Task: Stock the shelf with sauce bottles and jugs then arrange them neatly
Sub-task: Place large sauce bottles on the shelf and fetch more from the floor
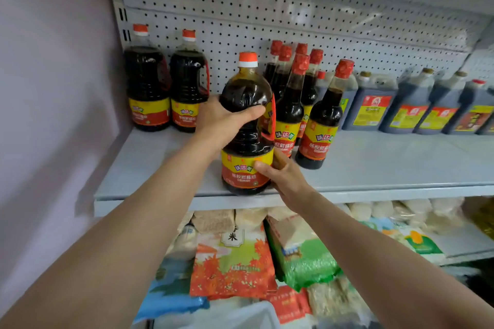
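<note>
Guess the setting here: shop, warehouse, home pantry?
Most likely a small grocery shop. A metal shelf with a pegboard back carries many identical labelled sauce bottles and jugs, and bagged rice is stacked on the shelf below. Both hands hold a big soy sauce bottle at the shelf's front edge.

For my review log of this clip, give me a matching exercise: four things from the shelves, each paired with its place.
Things:
1. held jug
2. two matching jugs
3. dark blue jugs
4. rice bags

Places:
A. lower shelf
B. back right of upper shelf
C. front edge of upper shelf, between left hand and right hand
D. back left by wall

Pairs: 1-C, 2-D, 3-B, 4-A
</note>
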Tool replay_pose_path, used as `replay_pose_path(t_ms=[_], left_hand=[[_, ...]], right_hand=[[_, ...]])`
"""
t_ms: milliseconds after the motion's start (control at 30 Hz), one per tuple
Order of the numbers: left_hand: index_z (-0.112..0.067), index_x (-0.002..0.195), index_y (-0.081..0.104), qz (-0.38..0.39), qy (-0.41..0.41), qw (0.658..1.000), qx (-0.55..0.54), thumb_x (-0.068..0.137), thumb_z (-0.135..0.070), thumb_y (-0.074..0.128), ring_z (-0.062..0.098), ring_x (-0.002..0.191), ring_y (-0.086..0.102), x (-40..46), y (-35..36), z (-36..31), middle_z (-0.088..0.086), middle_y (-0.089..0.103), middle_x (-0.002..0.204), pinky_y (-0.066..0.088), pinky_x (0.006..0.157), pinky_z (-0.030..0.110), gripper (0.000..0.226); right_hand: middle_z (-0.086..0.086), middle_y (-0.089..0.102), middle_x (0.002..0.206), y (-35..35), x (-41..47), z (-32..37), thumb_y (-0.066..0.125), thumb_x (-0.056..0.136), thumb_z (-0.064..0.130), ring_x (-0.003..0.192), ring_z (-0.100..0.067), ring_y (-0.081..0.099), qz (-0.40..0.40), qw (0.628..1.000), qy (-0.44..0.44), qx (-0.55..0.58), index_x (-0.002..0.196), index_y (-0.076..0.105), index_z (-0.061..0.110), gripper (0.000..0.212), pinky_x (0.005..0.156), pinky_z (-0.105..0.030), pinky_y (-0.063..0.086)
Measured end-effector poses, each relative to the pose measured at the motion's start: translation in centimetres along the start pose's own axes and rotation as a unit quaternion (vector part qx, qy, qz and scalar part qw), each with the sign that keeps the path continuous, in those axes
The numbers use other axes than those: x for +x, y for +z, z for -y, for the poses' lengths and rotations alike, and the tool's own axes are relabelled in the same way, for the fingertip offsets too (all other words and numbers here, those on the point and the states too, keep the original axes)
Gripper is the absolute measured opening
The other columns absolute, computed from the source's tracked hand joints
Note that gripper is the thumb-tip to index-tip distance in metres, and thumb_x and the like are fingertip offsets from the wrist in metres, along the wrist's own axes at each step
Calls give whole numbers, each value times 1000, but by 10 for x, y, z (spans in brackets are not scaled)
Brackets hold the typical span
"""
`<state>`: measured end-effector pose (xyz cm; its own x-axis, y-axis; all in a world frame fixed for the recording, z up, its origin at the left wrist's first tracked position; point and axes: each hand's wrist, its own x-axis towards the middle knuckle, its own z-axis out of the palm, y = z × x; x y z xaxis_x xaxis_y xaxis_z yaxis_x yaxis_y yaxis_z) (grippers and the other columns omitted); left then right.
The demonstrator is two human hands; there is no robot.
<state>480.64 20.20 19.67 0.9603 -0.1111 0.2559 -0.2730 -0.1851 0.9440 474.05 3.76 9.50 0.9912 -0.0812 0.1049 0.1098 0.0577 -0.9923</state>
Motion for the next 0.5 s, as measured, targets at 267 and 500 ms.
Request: replay_pose_path(t_ms=[267, 500], left_hand=[[-30, 119, 61, 2, 33, 997, 64, 41, -77, 76, 15, 110, 60, 24, 5, 13, -5, 63, 119, 53, 96, 40, 93], [-28, 141, 47, 44, 30, 998, 15, 74, -43, 83, 11, 125, 53, 18, -7, 66, -6, 57, 138, 43, 106, 35, 78]], right_hand=[[7, 72, 123, 4, 24, 3, 79, 84, 11, 116, -8, 66, -44, 996, -19, -81, 138, 57, 16, 59, 96, -26, 55], [9, 63, 114, 24, 29, -6, 88, 74, 40, 99, -1, 62, -208, 949, -76, -224, 127, 55, 21, 65, 80, -12, 52]])
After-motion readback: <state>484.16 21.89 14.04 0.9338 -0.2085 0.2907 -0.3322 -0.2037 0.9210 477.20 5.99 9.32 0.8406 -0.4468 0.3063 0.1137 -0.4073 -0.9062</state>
